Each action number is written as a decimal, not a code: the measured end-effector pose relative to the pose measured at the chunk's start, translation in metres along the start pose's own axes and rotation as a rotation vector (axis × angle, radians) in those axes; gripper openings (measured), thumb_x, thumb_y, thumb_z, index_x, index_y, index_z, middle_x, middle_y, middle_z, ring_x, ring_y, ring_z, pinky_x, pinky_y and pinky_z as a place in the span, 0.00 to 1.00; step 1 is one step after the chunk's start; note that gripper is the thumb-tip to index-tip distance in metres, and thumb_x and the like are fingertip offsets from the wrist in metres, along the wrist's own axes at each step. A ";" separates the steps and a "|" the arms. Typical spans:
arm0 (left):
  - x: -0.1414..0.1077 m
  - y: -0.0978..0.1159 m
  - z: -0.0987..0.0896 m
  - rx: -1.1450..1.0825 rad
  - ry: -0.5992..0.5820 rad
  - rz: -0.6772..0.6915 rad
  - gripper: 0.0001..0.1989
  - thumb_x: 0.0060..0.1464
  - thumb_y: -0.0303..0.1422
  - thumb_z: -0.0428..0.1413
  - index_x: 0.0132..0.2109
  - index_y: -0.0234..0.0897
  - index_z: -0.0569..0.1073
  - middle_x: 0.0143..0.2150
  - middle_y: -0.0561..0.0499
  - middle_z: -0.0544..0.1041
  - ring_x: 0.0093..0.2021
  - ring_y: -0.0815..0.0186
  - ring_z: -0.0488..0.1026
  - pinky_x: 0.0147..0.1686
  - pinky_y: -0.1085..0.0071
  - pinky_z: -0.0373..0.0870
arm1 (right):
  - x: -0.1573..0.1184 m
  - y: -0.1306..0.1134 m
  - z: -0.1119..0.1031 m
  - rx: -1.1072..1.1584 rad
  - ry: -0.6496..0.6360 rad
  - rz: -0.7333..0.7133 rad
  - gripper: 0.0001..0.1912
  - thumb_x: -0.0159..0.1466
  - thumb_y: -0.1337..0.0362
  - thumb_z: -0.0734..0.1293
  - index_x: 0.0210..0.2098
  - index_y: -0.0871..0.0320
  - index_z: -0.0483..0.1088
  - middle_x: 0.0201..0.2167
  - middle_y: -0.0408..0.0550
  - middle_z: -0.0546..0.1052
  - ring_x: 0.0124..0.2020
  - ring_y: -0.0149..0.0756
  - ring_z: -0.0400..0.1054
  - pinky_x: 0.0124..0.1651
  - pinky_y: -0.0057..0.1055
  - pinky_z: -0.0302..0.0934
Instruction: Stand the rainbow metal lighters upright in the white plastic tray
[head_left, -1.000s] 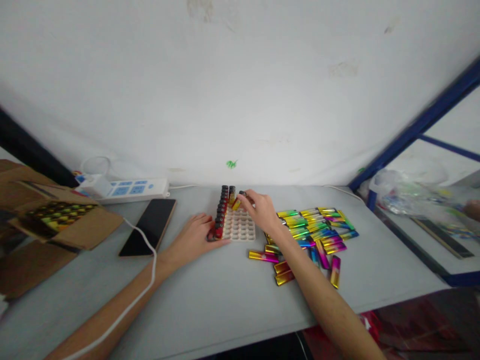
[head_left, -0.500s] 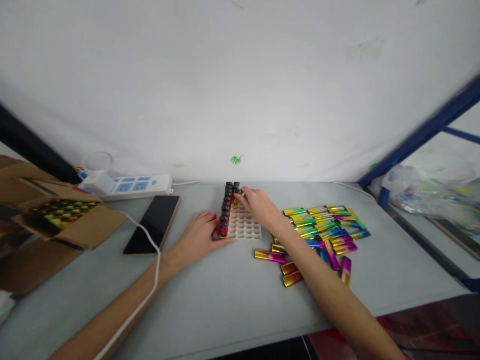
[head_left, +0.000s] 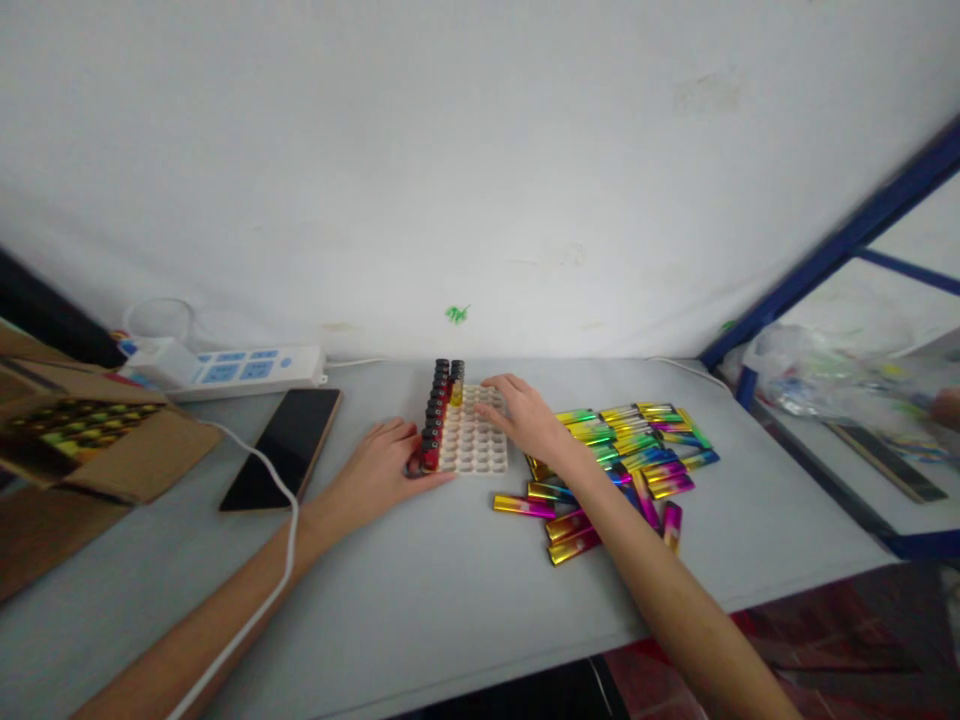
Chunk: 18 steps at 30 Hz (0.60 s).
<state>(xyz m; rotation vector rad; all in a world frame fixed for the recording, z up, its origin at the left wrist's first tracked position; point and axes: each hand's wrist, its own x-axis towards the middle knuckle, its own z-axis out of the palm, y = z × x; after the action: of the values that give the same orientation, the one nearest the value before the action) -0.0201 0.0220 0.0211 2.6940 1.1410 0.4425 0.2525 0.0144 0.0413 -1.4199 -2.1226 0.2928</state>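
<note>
Yellow lighter [head_left: 456, 394] now stands released in second row of tray [head_left: 480, 468], which gains one. Your right hand [head_left: 529, 420]: fingers parted, empty, over tray's right side. Left hand [head_left: 381, 464]: at tray's near-left corner, grip unclear.

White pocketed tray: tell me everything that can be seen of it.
The white tray looks like moulded plastic, roughly rectangular, with a grid of small pockets. It lies flat on the grey table. Upright black-topped pieces line its left side, with a short second row at the far end; bare pockets show elsewhere. The left hand is at its near-left corner; whether the right hand touches it is unclear.
</note>
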 end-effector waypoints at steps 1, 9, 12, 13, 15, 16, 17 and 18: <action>0.000 0.000 0.000 0.010 -0.004 0.002 0.30 0.61 0.62 0.58 0.26 0.42 0.67 0.33 0.47 0.75 0.40 0.53 0.72 0.46 0.58 0.68 | -0.002 0.001 0.002 0.012 -0.022 -0.028 0.16 0.75 0.60 0.68 0.60 0.59 0.72 0.58 0.61 0.78 0.61 0.47 0.73 0.65 0.43 0.65; 0.001 -0.001 0.000 -0.017 -0.016 -0.021 0.30 0.60 0.63 0.58 0.25 0.42 0.67 0.32 0.47 0.75 0.40 0.53 0.72 0.45 0.58 0.67 | -0.008 0.004 0.009 0.079 -0.076 -0.060 0.11 0.73 0.64 0.71 0.54 0.57 0.76 0.54 0.57 0.81 0.58 0.46 0.76 0.64 0.43 0.67; 0.000 -0.001 0.000 -0.043 -0.004 -0.025 0.30 0.59 0.62 0.59 0.25 0.42 0.68 0.31 0.48 0.74 0.38 0.54 0.71 0.44 0.58 0.66 | -0.009 0.006 0.009 0.110 -0.068 -0.024 0.10 0.72 0.64 0.72 0.53 0.57 0.75 0.53 0.56 0.81 0.56 0.45 0.76 0.62 0.41 0.68; 0.000 -0.002 0.000 -0.049 -0.002 -0.024 0.30 0.59 0.62 0.59 0.25 0.42 0.68 0.31 0.48 0.74 0.38 0.54 0.71 0.43 0.58 0.66 | -0.009 0.006 0.009 0.118 -0.063 -0.017 0.10 0.72 0.64 0.72 0.52 0.57 0.75 0.53 0.56 0.81 0.55 0.45 0.76 0.62 0.40 0.68; 0.000 -0.002 0.000 -0.049 -0.002 -0.025 0.30 0.59 0.63 0.59 0.25 0.42 0.68 0.32 0.47 0.74 0.38 0.54 0.71 0.44 0.58 0.66 | -0.009 0.007 0.011 0.125 -0.053 -0.012 0.09 0.71 0.65 0.73 0.50 0.57 0.74 0.52 0.56 0.81 0.54 0.45 0.77 0.61 0.41 0.68; 0.000 -0.002 0.000 -0.047 -0.001 -0.024 0.30 0.59 0.62 0.59 0.26 0.42 0.68 0.32 0.47 0.74 0.39 0.54 0.71 0.44 0.58 0.66 | -0.009 0.008 0.012 0.125 -0.049 -0.017 0.08 0.71 0.65 0.73 0.49 0.57 0.74 0.52 0.56 0.81 0.54 0.45 0.77 0.61 0.41 0.68; -0.001 -0.002 0.001 -0.044 -0.001 -0.022 0.30 0.59 0.62 0.59 0.26 0.42 0.69 0.32 0.47 0.74 0.39 0.54 0.71 0.45 0.58 0.67 | -0.010 0.008 0.012 0.126 -0.045 -0.024 0.07 0.71 0.66 0.73 0.47 0.57 0.74 0.52 0.56 0.81 0.54 0.45 0.76 0.61 0.41 0.67; -0.001 -0.002 0.001 -0.040 -0.002 -0.017 0.30 0.59 0.62 0.59 0.26 0.42 0.69 0.32 0.47 0.74 0.39 0.53 0.71 0.45 0.58 0.67 | -0.010 0.008 0.013 0.127 -0.040 -0.031 0.05 0.71 0.66 0.73 0.46 0.57 0.75 0.51 0.56 0.81 0.55 0.45 0.76 0.62 0.42 0.67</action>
<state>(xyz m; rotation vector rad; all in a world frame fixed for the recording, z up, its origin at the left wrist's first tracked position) -0.0215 0.0227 0.0195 2.6479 1.1419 0.4554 0.2541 0.0103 0.0240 -1.3178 -2.1165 0.4394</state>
